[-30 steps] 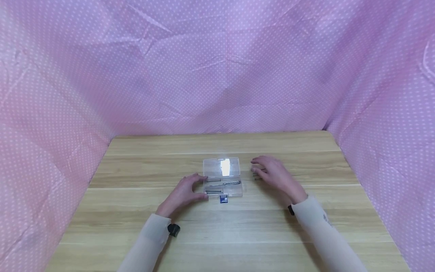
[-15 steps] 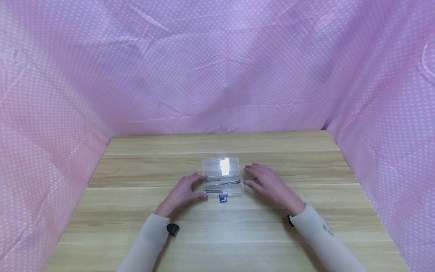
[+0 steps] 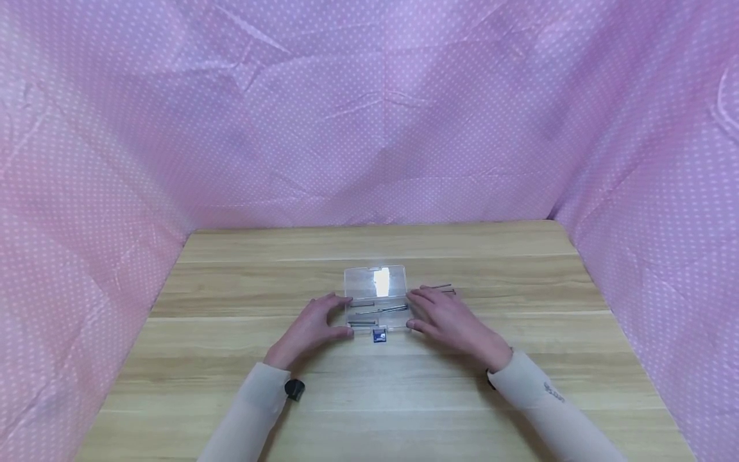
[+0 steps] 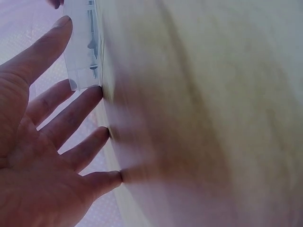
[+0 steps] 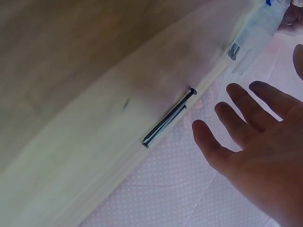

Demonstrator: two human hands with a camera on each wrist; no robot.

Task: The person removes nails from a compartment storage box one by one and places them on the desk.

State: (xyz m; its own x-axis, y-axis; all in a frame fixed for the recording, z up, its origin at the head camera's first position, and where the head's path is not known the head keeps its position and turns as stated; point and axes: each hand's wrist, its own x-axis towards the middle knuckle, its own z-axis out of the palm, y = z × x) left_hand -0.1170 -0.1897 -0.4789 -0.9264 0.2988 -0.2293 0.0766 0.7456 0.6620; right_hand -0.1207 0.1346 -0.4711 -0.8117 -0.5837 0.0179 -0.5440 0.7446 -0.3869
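A clear plastic box lies on the table with its lid swung back. Several long metal nails lie in its compartments. At the box's left end is my left hand, thumb by the front corner and fingertips by the back one, the fingers spread and nearly straight. My right hand has come to the right end, its loosely bent fingers close to or touching that side. Whether they touch is unclear. Behind this hand a few loose nails rest on the tabletop, with nothing held in the palm.
A small blue label shows at the box's front edge. The wooden table meets pink dotted cloth at the back and both sides. A dark band circles the left wrist.
My right hand has moved left and slightly nearer, from over the loose nails to the box's right end, and the nails now show behind it. My left hand stays put.
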